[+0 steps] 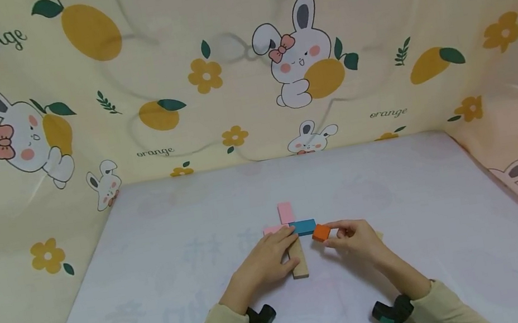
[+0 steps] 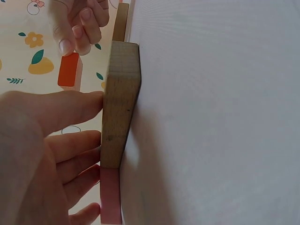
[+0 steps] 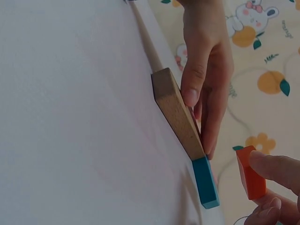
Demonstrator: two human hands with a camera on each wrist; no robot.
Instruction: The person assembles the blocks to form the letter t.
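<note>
My right hand (image 1: 357, 240) pinches a small orange block (image 1: 321, 232) between thumb and fingers, raised off the table beside the blue block's right end. The blue block (image 1: 305, 226) lies flat at the far end of a long plain wooden block (image 1: 298, 265). With fingers extended, my left hand (image 1: 265, 257) rests on this arrangement; its thumb touches the wooden block. Partly under the left fingers is a pink block (image 1: 272, 230), and another pink block (image 1: 285, 212) lies behind it. In the right wrist view, the orange block (image 3: 251, 173) stands apart from the blue one (image 3: 205, 183).
A white cloth covers the table (image 1: 171, 215). Patterned sheets (image 1: 238, 97) with rabbits and oranges rise at the back and sides. Another wooden piece (image 1: 379, 234) shows partly behind the right hand. Dark wrist devices (image 1: 262, 317) sit near both sleeves.
</note>
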